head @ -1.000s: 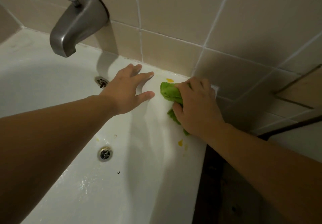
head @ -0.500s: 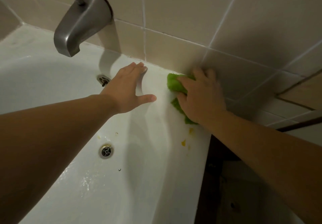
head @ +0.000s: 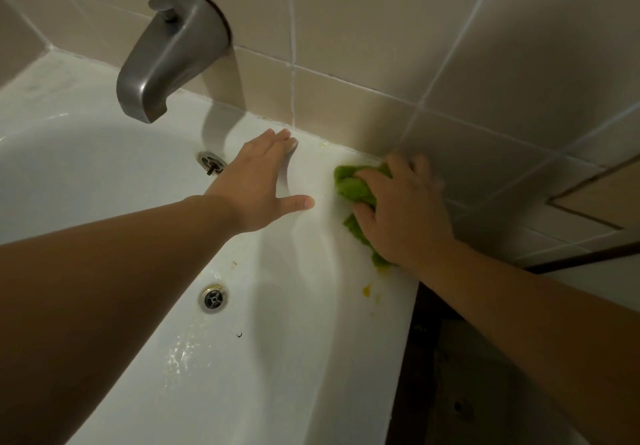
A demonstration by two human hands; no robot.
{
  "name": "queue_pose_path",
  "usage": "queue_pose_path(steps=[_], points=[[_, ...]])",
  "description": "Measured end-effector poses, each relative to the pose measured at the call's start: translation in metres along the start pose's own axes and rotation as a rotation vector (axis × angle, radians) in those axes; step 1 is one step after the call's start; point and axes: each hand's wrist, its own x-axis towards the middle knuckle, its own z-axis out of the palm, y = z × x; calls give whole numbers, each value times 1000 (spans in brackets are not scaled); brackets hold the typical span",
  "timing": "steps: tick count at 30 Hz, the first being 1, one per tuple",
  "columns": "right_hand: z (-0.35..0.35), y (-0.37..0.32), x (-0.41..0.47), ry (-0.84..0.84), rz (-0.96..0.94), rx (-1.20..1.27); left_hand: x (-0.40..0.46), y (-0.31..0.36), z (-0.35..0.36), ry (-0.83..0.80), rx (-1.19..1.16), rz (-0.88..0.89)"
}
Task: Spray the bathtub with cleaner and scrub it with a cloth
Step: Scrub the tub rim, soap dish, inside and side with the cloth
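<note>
Right hand [head: 401,212] gripped green cloth [head: 353,188], fingers curled over it, pressing it onto bathtub [head: 311,323] rim at right centre of frame, against tiled wall [head: 381,46]. Left hand [head: 263,185] lay flat, fingers straight, on tub's inner wall, just left of cloth. Yellow spots [head: 366,290] sat on rim below cloth. Grey spout [head: 166,60] at upper left; overflow fitting [head: 211,160] below it; drain [head: 213,298] at lower centre.

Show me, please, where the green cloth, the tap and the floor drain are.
green cloth [head: 352,186]: head view, on its bunched upper part beside the fingers.
tap [head: 162,63]: head view, on the middle of the spout.
floor drain [head: 213,298]: head view, on its centre.
</note>
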Motion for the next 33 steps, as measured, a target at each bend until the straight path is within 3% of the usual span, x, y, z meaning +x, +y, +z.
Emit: queue_pose_path(steps=[4, 8, 11, 16, 22, 28, 33], points=[[-4, 1, 11, 3, 126, -171, 0, 4, -1, -25, 6, -9], [3, -26, 26, -26, 38, -33, 0, 3, -1, -32, 32, -4], [1, -1, 11, -34, -13, 9, -1, 4, -1, -46, 27, 8], [-10, 19, 7, -41, 114, -184, -3, 11, -1, -63, 33, -4], [-10, 0, 15, -158, -75, 28, -5, 13, 0, -72, 46, -24], [-16, 4, 14, -116, 78, -74, -8, 20, -1, -80, 66, -24], [-15, -4, 5, -152, -53, 6, -9, 19, 1, -78, 55, -28]])
